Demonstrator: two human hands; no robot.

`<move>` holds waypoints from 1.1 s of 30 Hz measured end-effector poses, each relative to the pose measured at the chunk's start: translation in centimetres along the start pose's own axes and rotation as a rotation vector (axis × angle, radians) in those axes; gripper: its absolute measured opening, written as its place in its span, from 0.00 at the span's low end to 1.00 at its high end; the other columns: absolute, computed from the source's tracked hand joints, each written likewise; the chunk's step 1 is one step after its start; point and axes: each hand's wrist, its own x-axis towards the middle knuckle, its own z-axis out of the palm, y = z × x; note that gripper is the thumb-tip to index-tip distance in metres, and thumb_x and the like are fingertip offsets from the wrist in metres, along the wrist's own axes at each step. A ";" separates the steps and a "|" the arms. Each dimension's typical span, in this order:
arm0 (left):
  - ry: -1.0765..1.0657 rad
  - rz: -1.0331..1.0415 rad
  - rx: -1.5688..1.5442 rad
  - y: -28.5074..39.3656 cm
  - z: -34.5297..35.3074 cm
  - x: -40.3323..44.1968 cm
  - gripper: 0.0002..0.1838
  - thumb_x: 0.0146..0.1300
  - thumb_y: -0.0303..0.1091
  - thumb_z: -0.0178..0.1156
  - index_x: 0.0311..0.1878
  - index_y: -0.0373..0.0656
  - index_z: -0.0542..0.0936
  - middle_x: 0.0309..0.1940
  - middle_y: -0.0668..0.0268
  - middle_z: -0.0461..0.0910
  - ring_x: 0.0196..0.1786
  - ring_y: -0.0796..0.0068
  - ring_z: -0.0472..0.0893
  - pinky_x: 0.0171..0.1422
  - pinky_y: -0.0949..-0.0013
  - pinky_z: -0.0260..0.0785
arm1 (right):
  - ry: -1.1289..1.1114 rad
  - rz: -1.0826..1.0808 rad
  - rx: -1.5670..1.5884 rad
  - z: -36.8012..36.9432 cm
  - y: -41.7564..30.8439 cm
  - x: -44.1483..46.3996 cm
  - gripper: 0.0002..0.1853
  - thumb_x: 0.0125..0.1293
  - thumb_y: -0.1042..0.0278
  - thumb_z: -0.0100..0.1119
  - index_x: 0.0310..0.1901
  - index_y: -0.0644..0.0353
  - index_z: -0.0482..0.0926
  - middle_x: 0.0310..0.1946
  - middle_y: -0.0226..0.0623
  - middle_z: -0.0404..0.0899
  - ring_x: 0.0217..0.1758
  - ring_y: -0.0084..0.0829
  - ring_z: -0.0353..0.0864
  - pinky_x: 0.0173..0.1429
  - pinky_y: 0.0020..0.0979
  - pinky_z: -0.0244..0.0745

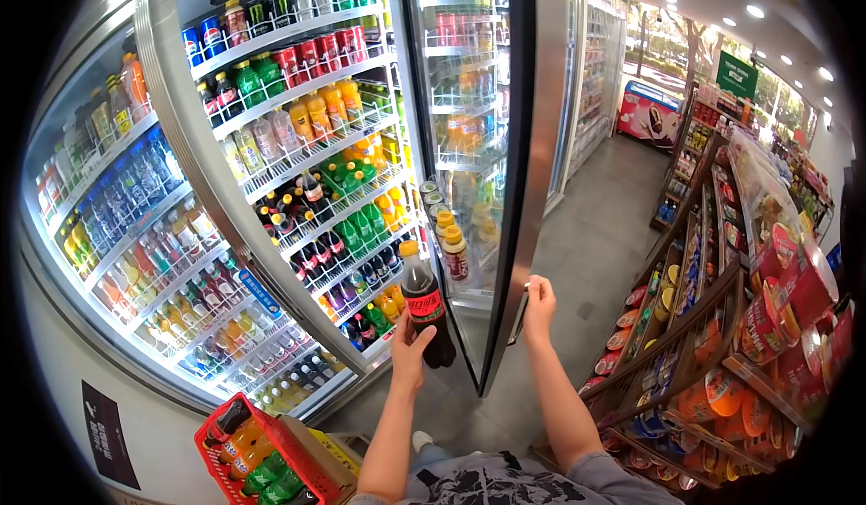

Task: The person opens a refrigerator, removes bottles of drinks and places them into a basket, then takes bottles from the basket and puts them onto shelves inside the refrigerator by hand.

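My left hand (409,353) is wrapped round a dark cola bottle (425,302) with a yellow cap and a red and black label, tilted slightly. Behind it is the open bay of a drinks fridge (287,157), its shelves lined with cans and bottles. My right hand (539,306) is closed at the handle (519,317) on the edge of the opened glass door (487,234). Several bottles, some with yellow caps, show beside the cola bottle near the door.
A red crate (212,455) of orange and green bottles stands at lower left beside a cardboard box (316,460). Another fridge bay (135,234) is on the left. Snack shelves (686,324) line the right side. Grey floor (577,234) runs back to a red chest freezer (648,115).
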 end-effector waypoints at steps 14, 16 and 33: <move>-0.009 0.006 -0.001 0.1 -3.3 7.1 0.37 0.63 0.28 0.66 0.73 0.35 0.62 0.63 0.62 0.73 0.64 0.73 0.73 0.70 0.69 0.61 | -0.662 -0.180 -0.041 12.8 -2.6 -2.6 0.23 0.68 0.65 0.62 0.62 0.63 0.72 0.48 0.43 0.81 0.48 0.28 0.81 0.51 0.29 0.76; 0.031 0.002 0.021 0.4 -5.2 8.7 0.36 0.64 0.29 0.65 0.73 0.35 0.62 0.62 0.62 0.74 0.64 0.74 0.73 0.69 0.69 0.62 | -0.754 -0.081 -0.020 15.8 -1.7 -1.9 0.25 0.68 0.63 0.62 0.63 0.64 0.71 0.49 0.42 0.81 0.50 0.28 0.80 0.53 0.29 0.75; 0.091 -0.001 0.210 5.5 -22.4 25.7 0.36 0.65 0.31 0.65 0.73 0.36 0.61 0.61 0.61 0.74 0.62 0.73 0.74 0.68 0.70 0.64 | -1.073 0.113 0.108 41.2 5.2 2.9 0.27 0.67 0.59 0.65 0.61 0.68 0.73 0.51 0.38 0.81 0.53 0.26 0.80 0.59 0.30 0.73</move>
